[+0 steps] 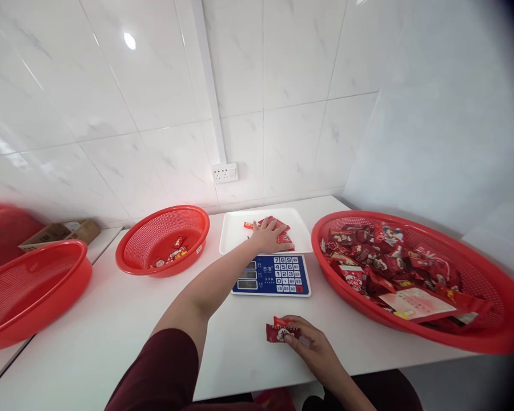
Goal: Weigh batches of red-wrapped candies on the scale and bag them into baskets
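My left hand (269,235) reaches forward onto the white tray (235,228) of a blue-faced digital scale (272,275). It lies flat with fingers spread over several red candy packets (282,238) on that tray. My right hand (308,341) rests on the white table near its front edge. Its fingers pinch a small red packet (276,331).
A wide red basket (475,319) at the right holds many red packets and a pale card. A smaller red mesh basket (163,242) with a few candies stands left of the scale. Another red basket (29,291) and a cardboard box (60,233) sit far left. White tiled walls enclose the corner.
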{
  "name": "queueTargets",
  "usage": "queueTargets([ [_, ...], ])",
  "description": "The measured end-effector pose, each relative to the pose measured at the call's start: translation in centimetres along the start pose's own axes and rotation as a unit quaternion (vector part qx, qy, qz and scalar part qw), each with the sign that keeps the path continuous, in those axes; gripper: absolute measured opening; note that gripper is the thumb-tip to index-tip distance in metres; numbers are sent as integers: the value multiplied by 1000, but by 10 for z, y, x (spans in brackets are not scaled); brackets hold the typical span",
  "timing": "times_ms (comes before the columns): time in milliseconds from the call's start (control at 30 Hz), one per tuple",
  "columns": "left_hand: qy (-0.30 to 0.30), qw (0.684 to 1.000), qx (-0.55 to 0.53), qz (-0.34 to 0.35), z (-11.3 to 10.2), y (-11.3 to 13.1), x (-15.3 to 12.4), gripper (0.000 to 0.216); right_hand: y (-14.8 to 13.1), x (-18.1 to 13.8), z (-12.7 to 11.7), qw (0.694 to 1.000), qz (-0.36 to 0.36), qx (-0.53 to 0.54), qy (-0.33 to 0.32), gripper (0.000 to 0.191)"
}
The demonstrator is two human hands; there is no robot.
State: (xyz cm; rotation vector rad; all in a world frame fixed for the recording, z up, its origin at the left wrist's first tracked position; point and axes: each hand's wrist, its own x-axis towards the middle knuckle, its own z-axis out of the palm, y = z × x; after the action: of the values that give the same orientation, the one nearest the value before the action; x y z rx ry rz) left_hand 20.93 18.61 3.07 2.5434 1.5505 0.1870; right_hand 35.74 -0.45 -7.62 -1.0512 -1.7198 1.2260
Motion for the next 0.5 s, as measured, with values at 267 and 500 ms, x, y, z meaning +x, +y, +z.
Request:
queueTargets([
  [267,45,999,6,-2,-9,-30,-11,61,13,0,2,1000,-18,9,-4,30],
  [500,68,997,10,-28,-7,-42,-18,59,8,-1,2,1000,-19,6,-7,29],
])
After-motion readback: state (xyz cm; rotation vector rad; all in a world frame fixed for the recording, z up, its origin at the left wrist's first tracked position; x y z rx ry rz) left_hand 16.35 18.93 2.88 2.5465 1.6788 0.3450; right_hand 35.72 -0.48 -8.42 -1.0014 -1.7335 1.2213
